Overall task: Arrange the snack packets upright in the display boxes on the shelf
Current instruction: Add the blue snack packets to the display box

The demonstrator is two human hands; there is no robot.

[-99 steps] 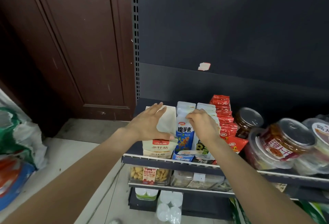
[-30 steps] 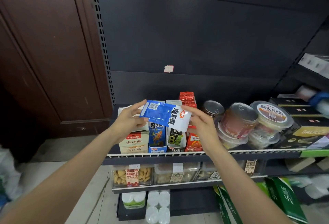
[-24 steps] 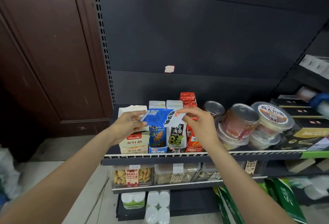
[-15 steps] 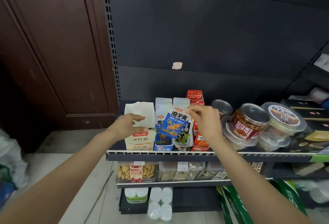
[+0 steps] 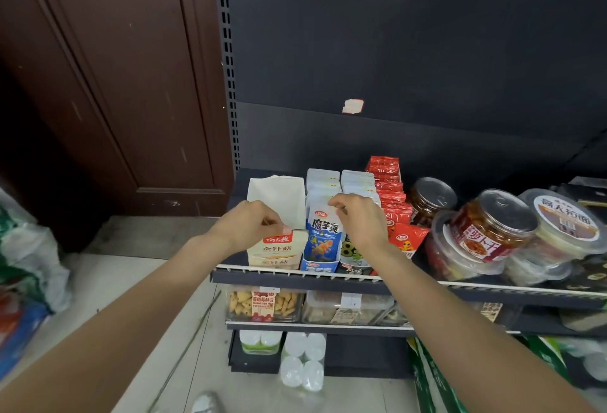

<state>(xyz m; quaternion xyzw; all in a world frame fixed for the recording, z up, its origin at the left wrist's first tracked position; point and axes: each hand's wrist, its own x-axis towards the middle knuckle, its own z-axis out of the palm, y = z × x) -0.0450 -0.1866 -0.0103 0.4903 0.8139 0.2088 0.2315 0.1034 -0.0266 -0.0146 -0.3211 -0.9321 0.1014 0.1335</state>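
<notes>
A blue snack packet (image 5: 323, 237) stands upright at the front of the blue display box (image 5: 319, 268) on the shelf (image 5: 328, 278). My right hand (image 5: 359, 220) pinches the packet's top edge. More pale packets (image 5: 323, 179) stand in a row behind it. My left hand (image 5: 248, 228) has its fingers curled on the front rim of the cream display box (image 5: 276, 253), below its raised white flap (image 5: 279, 197). A dark display box (image 5: 353, 268) of packets stands to the right, partly hidden by my right wrist.
Red packets (image 5: 389, 182) run back along the right of the boxes. Lidded jars and tubs (image 5: 492, 225) crowd the shelf's right part. Lower shelves hold clear snack tubs (image 5: 262, 304). A brown door (image 5: 115, 84) and bags (image 5: 23, 248) are on the left.
The blue packet went from flat between both hands to upright in the front of the blue box. My left hand let go of it and moved onto the cream box.
</notes>
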